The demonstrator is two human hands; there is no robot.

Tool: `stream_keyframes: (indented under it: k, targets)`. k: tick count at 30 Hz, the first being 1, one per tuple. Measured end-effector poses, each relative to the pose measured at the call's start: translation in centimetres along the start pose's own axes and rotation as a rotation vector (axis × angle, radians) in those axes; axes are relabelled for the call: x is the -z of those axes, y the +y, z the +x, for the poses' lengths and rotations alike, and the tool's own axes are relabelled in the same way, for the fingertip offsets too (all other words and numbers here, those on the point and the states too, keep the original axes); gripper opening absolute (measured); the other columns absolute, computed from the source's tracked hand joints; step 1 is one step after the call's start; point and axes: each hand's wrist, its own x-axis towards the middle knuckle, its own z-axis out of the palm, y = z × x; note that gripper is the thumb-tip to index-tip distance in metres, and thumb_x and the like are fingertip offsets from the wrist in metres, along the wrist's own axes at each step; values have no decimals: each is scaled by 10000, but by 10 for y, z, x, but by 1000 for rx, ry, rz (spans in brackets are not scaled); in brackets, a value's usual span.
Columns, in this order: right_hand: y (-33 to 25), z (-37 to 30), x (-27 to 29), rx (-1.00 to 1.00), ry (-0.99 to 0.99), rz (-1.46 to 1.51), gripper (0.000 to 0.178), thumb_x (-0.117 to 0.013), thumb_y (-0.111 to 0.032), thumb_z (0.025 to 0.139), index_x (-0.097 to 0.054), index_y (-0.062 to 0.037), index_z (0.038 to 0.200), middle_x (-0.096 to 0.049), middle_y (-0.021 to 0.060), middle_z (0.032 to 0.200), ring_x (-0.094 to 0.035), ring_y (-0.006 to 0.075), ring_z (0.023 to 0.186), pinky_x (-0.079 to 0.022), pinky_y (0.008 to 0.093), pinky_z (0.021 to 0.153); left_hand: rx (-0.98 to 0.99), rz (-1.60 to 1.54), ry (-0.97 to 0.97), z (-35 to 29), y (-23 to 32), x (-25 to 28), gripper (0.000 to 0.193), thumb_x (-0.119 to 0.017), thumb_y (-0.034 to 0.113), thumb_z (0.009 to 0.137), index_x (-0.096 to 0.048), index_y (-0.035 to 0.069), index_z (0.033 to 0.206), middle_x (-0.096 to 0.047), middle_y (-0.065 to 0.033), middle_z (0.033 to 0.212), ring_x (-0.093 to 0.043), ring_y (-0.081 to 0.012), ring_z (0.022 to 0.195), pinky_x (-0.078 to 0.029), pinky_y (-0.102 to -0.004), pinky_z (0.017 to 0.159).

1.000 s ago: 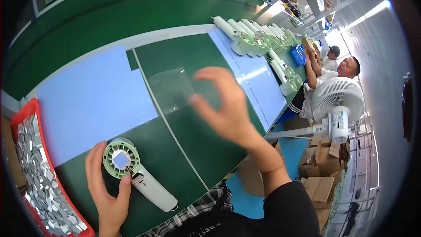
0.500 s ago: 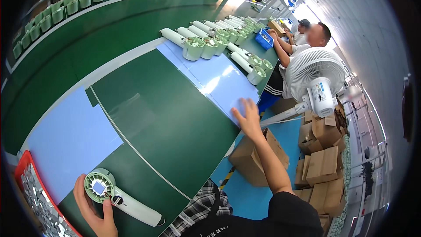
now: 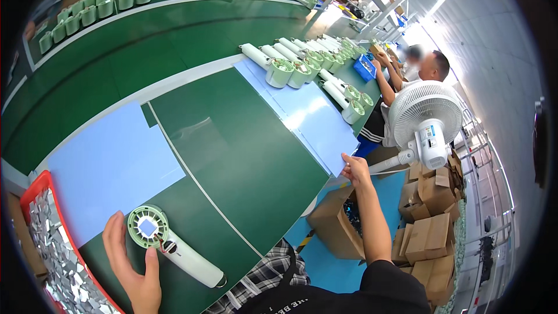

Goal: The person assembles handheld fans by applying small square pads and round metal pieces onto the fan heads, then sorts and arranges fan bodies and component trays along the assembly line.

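A half-assembled device shaped like a hair dryer lies on the green table at the lower left, with a round pale green head (image 3: 139,238) and a white handle (image 3: 195,264). A small bluish square and thin wires show in its head. My left hand (image 3: 132,267) is open around the head, fingers apart on its left and thumb at its lower edge. At the table's right edge, my right hand (image 3: 356,170) has its fingers closed on the near corner of a light blue sheet (image 3: 325,139). More blue sheet lies beneath it.
Several similar devices (image 3: 299,72) stand in rows on the far sheets. A red bin (image 3: 45,181) of small silvery pieces is at left, beside another blue sheet (image 3: 116,163). A white fan (image 3: 427,119), cardboard boxes (image 3: 430,227) and seated people are at right.
My right hand has gone from lying spread over the blue sheet to pinching its near corner. My left fingers have loosened from the device's head. The whole view has shifted slightly.
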Motion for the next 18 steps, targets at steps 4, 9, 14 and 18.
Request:
stream_keyframes:
  k: [4, 9, 14, 18]
  targets:
    - [-10, -2, 12, 305, 197, -241, 326, -684, -200, 900, -484, -79, 673, -480, 4, 560, -481, 110, 422, -411, 256, 389, 8, 8, 16, 2, 3, -3, 585, -602, 139, 874, -415, -24, 1404, -392, -168, 1442, -373, -295, 1373, -278, -443, 1164]
    - [-48, 0, 27, 479, 152, -214, 242, -640, -202, 912, -526, -99, 725, -505, -21, 587, -481, 89, 438, -395, 257, 391, 2, 6, 21, 2, 10, 1, 579, -601, 142, 879, -416, -25, 1401, -398, -168, 1438, -374, -293, 1372, -278, -446, 1162]
    - [-123, -12, 34, 518, -68, 117, 144, -626, -117, 906, -579, -38, 795, -545, -33, 687, -464, 40, 519, -355, 204, 445, -6, 72, 17, -2, 13, 2, 580, -592, 128, 875, -410, -24, 1405, -405, -174, 1434, -377, -304, 1369, -290, -460, 1153]
    - [-194, -17, 36, 680, -21, 93, 78, -622, -85, 844, -628, -8, 831, -637, 49, 788, -616, 115, 675, -502, 248, 632, -13, 49, 81, -4, 17, 2, 580, -584, 114, 868, -409, -25, 1403, -404, -176, 1436, -378, -308, 1369, -295, -463, 1150]
